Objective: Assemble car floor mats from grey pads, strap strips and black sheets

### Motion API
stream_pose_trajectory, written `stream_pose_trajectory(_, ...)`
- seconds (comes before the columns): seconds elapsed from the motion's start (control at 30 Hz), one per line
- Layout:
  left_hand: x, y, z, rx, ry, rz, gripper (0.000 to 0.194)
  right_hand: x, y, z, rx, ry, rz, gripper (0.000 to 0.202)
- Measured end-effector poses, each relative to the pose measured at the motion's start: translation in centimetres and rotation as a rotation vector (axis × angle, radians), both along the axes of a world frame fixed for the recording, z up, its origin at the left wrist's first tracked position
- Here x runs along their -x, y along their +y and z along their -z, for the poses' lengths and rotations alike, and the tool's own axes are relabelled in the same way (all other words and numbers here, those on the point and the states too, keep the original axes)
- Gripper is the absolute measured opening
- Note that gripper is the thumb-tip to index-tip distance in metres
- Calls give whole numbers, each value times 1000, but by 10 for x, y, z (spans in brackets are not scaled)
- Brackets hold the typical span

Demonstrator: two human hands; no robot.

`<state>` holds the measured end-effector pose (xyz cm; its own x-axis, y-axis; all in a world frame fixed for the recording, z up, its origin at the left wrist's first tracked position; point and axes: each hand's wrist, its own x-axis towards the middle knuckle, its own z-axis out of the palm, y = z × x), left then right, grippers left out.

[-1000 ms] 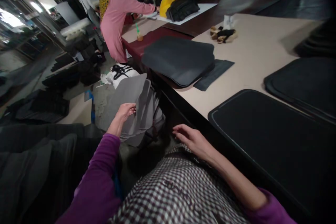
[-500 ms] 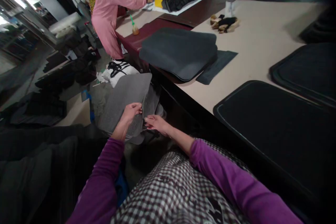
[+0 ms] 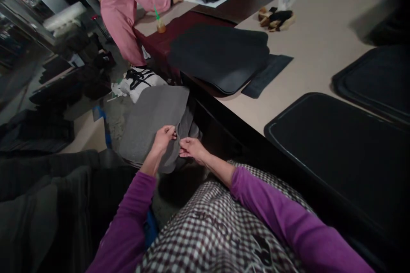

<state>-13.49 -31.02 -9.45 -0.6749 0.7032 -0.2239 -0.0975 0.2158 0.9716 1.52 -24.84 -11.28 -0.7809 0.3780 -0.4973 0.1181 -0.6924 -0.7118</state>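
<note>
A stack of grey, round-cornered fabric panels (image 3: 150, 115) stands low beside the table's edge. My left hand (image 3: 164, 140) is closed in a pinch at the right edge of the top grey panel, its forearm lying across the near part of the stack. Close by on the right, my right hand (image 3: 193, 149) pinches at the same edge, thumb and fingers pressed together. The fingertips of both hands almost meet, and the small bit of edge between them is partly hidden.
On the table (image 3: 250, 108) lie a pile of dark panels (image 3: 221, 55), a dark strip (image 3: 268, 76) and large black panels (image 3: 333, 149). A glue-like bottle (image 3: 160, 26) stands farther back. Beyond it works a person in pink (image 3: 123, 13). A white bundle (image 3: 145, 83) lies behind the stack.
My view has shifted slightly, so the table things sit a little higher. Both hands stay at the panel's edge and have come closer together. The person in pink now shows both hands on the table.
</note>
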Motion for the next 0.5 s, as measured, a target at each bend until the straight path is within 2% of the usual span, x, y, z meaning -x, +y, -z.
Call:
stream_pose_trajectory(0.23,13,-15,-18,-40,-70,29,46,-9,10,-11,12,-67,-34,9)
stream_pose_trajectory(0.4,5,-14,-18,8,11,79,43,7,23,-20,-130,-84,-14,23)
stream_pose_trajectory(0.5,0,-8,-23,28,83,81,38,22,33,-23,-248,-160,-15,20)
